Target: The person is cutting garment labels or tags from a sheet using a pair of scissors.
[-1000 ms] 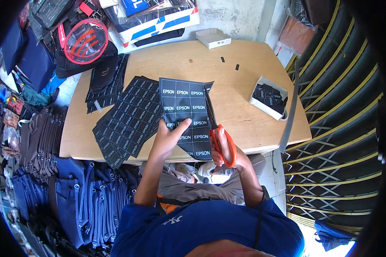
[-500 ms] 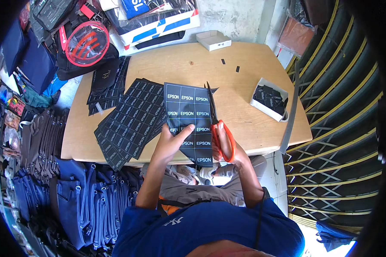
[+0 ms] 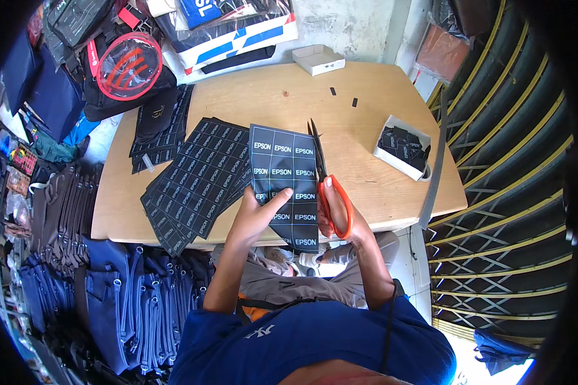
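Observation:
My left hand [image 3: 257,215] pinches a black sheet [image 3: 282,170] printed with a grid of white-lettered labels, its thumb lying on the front. The sheet is held up over the table's near edge, and its lower left part is cut away. In my right hand [image 3: 354,226] are scissors [image 3: 341,204] with orange handles, fingers through the loops. Their dark blades point away from me along the sheet's right edge, tips slightly apart. Left of the sheet, more label sheets [image 3: 199,170] lie fanned out on the wooden table [image 3: 263,96].
A small white box [image 3: 427,174] of cut black labels stands at right. Two loose black pieces [image 3: 354,102] lie farther back, near an open white box lid [image 3: 318,61]. Bags [image 3: 109,96] crowd the far left. A metal folding gate [image 3: 501,192] borders the right side.
The sheet has shifted slightly right. A narrow dark strip that stuck out past the scissor blades no longer shows there. The blades stand a little more upright beside the sheet.

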`<state>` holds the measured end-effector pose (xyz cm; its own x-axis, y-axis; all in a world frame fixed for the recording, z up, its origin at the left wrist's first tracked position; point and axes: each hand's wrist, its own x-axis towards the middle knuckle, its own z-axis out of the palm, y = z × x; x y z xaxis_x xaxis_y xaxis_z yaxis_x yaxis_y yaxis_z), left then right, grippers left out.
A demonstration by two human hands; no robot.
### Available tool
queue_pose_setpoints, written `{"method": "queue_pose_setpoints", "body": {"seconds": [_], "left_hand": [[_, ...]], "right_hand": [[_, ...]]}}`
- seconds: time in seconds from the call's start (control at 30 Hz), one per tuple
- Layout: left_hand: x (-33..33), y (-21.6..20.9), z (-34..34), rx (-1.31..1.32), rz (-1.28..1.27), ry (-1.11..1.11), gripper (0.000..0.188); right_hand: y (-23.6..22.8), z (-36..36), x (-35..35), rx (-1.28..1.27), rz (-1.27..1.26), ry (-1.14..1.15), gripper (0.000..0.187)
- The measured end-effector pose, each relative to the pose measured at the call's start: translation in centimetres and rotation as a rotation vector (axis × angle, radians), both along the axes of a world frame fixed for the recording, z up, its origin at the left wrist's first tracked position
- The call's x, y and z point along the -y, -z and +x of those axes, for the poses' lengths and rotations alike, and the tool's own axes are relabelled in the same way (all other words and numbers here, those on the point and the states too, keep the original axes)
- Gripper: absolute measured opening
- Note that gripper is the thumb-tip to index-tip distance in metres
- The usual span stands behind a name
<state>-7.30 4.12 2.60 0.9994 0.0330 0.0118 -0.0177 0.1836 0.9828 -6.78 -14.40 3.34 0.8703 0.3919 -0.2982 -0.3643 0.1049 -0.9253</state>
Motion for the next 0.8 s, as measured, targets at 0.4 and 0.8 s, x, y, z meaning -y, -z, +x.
{"method": "queue_pose_setpoints", "body": {"seconds": [0.4,0.8], "left_hand": [[-0.1,-0.5,-0.1,-0.034,-0.023,0.027,0.042],[2.5,-0.8,-2.0,-0.011,-0.129,-0.008,0.033]], "right_hand": [[1.0,0.0,0.7,0.095,0.032,0.063,0.059],[-0.5,-3.0,2.1,0.315,-0.177,0.069,0.034]]}}
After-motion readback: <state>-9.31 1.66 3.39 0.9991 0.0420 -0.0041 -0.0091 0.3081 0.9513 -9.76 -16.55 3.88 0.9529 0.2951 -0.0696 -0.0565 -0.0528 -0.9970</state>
